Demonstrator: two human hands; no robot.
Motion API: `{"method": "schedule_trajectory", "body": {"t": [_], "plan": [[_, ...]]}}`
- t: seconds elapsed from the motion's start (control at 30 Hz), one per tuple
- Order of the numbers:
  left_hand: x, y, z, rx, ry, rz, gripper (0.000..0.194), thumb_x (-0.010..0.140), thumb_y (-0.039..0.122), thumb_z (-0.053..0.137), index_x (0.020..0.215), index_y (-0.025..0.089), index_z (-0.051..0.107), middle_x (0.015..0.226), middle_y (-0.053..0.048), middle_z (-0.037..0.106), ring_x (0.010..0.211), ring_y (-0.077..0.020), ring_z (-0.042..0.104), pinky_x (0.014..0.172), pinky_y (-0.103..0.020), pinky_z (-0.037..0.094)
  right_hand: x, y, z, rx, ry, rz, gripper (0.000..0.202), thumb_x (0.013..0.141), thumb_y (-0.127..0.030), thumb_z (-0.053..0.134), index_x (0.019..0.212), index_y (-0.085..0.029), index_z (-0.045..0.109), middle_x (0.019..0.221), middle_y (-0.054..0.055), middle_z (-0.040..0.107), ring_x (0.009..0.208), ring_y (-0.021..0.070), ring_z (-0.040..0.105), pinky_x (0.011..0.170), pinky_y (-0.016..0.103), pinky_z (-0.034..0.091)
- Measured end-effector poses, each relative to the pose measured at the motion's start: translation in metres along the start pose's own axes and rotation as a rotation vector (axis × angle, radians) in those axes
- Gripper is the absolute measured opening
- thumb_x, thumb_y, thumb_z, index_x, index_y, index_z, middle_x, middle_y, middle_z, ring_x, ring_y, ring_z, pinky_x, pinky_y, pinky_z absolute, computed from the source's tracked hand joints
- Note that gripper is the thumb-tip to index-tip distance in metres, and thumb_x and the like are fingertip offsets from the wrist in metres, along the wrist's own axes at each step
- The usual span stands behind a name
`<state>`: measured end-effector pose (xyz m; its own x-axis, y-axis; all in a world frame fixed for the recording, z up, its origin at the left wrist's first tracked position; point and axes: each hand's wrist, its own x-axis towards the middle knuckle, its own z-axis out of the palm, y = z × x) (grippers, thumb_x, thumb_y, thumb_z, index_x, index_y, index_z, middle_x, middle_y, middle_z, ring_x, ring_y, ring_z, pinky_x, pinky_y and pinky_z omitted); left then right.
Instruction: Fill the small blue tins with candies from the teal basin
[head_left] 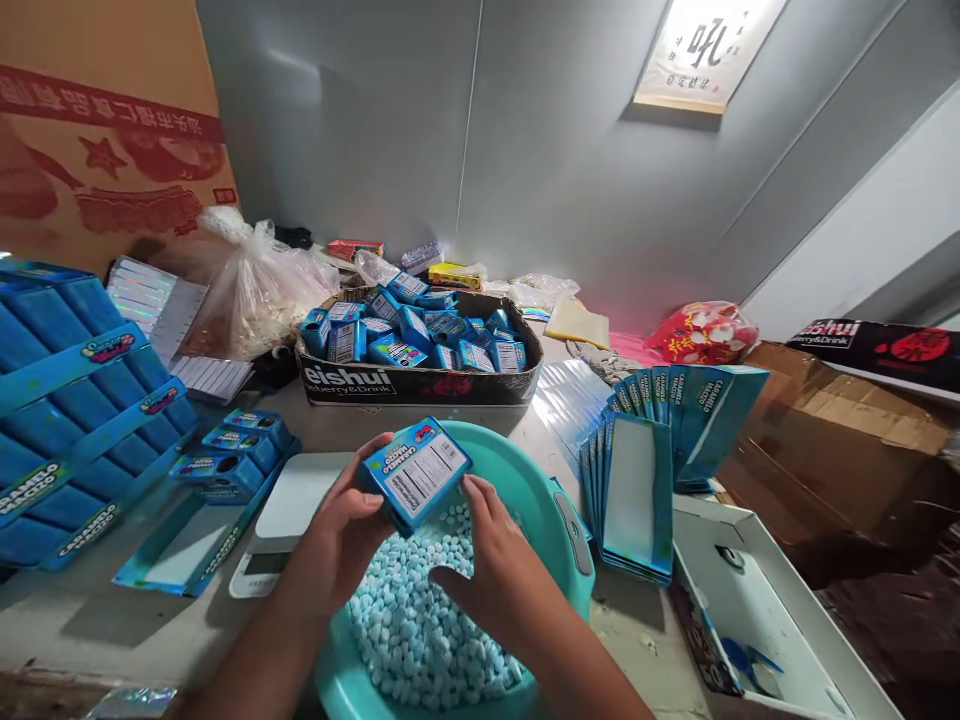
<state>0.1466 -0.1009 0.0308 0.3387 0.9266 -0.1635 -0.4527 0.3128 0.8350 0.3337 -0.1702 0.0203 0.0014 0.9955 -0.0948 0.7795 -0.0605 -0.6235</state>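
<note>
My left hand (349, 515) is closed round the left end of a small blue candy box (420, 472), its printed back panel facing up. The box is tilted above a turquoise basin (551, 500). At the box's right edge are the fingertips of my right hand (499, 550); the thumb stands apart, and whether the fingers press on the box is hard to tell. Light-blue candy pieces (435, 630) fill the bottom of the basin below both hands. Left of the basin, a white scale (300, 500) is partly hidden by my left arm.
A black-edged carton (420, 385) of blue boxes stands behind the basin. Left are a display tray (169, 560) with several boxes and a stack of filled trays (67, 420). Nested blue trays (637, 490) and a white open box (787, 590) are right.
</note>
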Motion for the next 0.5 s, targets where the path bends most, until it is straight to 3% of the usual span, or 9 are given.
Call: {"method": "schedule_trajectory", "body": {"t": [0.13, 0.27, 0.33, 0.43, 0.5], "plan": [[0.001, -0.003, -0.001, 0.17, -0.059, -0.045, 0.072, 0.067, 0.021, 0.069, 0.137, 0.025, 0.053, 0.131, -0.01, 0.065, 0.117, -0.0316, 0.065, 0.083, -0.034, 0.059, 0.005, 0.004, -0.003, 0.034, 0.132, 0.001, 0.051, 0.082, -0.027, 0.07, 0.13, -0.019, 0.058, 0.157, 0.013, 0.039, 0.138, 0.0325, 0.049, 0.113, 0.047, 0.044], [-0.003, -0.006, 0.002, 0.402, -0.162, -0.043, 0.08, 0.07, 0.009, 0.06, 0.146, 0.028, 0.044, 0.138, -0.009, 0.061, 0.121, -0.0292, 0.063, 0.094, -0.036, 0.057, 0.008, 0.007, -0.007, -0.003, 0.15, -0.013, 0.027, 0.08, -0.025, 0.07, 0.107, -0.02, 0.069, 0.152, 0.014, 0.045, 0.139, 0.0351, 0.048, 0.112, 0.05, 0.045], [-0.005, -0.007, 0.001, 0.499, -0.205, 0.027, 0.081, 0.07, 0.007, 0.057, 0.147, 0.029, 0.043, 0.148, -0.009, 0.052, 0.125, -0.0292, 0.061, 0.096, -0.037, 0.057, 0.008, 0.005, -0.009, -0.022, 0.132, -0.018, 0.024, 0.081, -0.028, 0.071, 0.103, -0.019, 0.07, 0.149, 0.015, 0.049, 0.139, 0.0359, 0.047, 0.112, 0.051, 0.044], [-0.005, -0.009, -0.003, 0.781, -0.25, 0.243, 0.076, 0.073, 0.004, 0.053, 0.143, 0.035, 0.049, 0.162, -0.005, 0.032, 0.139, -0.0299, 0.049, 0.095, -0.034, 0.057, 0.007, 0.002, -0.013, -0.063, 0.089, -0.042, 0.022, 0.084, -0.03, 0.07, 0.103, -0.02, 0.072, 0.144, 0.014, 0.055, 0.137, 0.0354, 0.048, 0.111, 0.053, 0.043], [-0.003, -0.009, -0.008, 1.004, -0.249, 0.372, 0.071, 0.077, 0.005, 0.052, 0.14, 0.038, 0.05, 0.163, -0.003, 0.029, 0.145, -0.0289, 0.041, 0.092, -0.033, 0.058, 0.007, 0.0, -0.014, -0.102, 0.044, -0.076, 0.023, 0.085, -0.03, 0.07, 0.106, -0.021, 0.072, 0.144, 0.013, 0.056, 0.136, 0.0354, 0.048, 0.112, 0.055, 0.041]]}}
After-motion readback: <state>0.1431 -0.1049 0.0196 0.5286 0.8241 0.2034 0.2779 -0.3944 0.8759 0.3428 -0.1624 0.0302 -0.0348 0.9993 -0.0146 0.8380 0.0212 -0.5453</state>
